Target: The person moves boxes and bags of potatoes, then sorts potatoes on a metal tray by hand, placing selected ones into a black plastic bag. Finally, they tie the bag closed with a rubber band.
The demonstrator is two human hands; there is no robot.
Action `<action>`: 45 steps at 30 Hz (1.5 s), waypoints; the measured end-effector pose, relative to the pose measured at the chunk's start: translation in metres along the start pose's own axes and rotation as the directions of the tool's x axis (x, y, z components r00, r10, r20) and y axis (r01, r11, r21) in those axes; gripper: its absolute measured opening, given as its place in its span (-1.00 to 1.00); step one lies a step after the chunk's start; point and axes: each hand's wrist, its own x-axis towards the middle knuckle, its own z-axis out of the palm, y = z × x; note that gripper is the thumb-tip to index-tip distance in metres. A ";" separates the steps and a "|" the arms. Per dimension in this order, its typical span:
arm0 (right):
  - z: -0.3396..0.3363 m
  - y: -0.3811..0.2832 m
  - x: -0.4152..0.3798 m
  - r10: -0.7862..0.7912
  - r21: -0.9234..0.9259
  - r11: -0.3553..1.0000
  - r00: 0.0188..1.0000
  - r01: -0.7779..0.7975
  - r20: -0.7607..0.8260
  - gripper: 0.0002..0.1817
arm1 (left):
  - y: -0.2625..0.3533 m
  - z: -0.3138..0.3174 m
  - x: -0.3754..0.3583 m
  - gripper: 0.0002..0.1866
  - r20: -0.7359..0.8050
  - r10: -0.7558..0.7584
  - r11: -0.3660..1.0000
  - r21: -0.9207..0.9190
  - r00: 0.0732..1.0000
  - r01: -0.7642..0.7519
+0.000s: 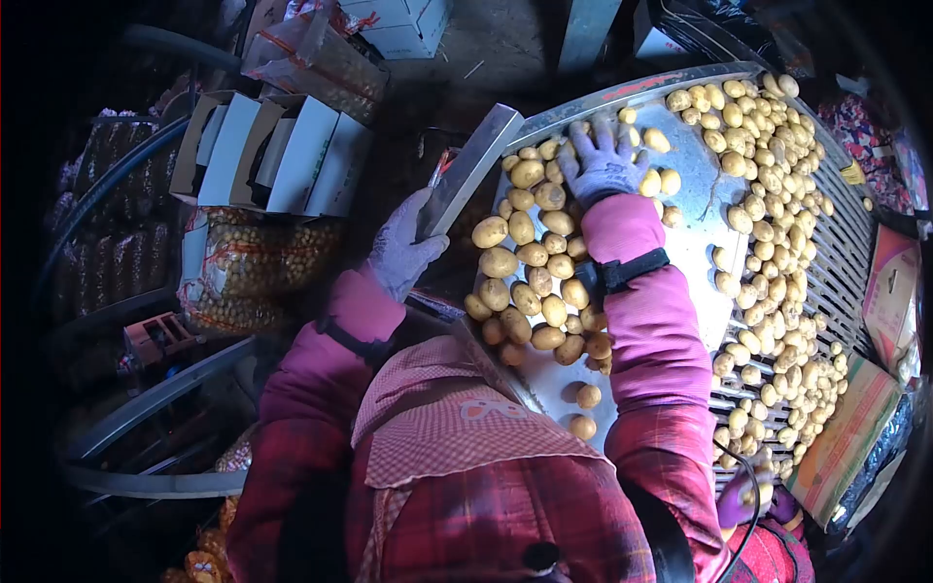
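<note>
My left hand, in a grey-purple glove, is closed around the lower end of a flat metal bar at the left edge of the sorting table. My right hand, gloved the same way, lies with fingers spread among potatoes on the smooth metal tabletop. Its palm faces down, and potatoes touch it on both sides. Many yellow potatoes are gathered left of my right forearm, with two loose ones near my apron.
More potatoes cover the slatted grate at right. Another person's purple-gloved hands are at the lower right. Open cardboard boxes and a clear bag of potatoes stand at left. Flattened cartons lean by the grate.
</note>
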 end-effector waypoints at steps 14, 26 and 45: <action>-0.006 -0.089 -0.113 -0.444 0.191 0.882 0.895 0.430 0.034 -0.49 | -0.013 -0.015 -0.031 -0.25 -0.020 -0.026 0.999 -0.030 0.999 0.025; 0.046 0.094 -0.061 0.129 0.409 0.912 0.924 0.032 -0.360 -0.31 | -0.054 -0.042 -0.052 -0.27 -0.025 -0.016 0.997 0.081 1.000 0.018; -0.021 0.054 -0.226 0.203 0.514 0.857 0.941 -0.036 -0.272 -0.29 | -0.049 -0.066 0.011 -0.21 0.259 0.189 0.580 0.749 0.947 -0.320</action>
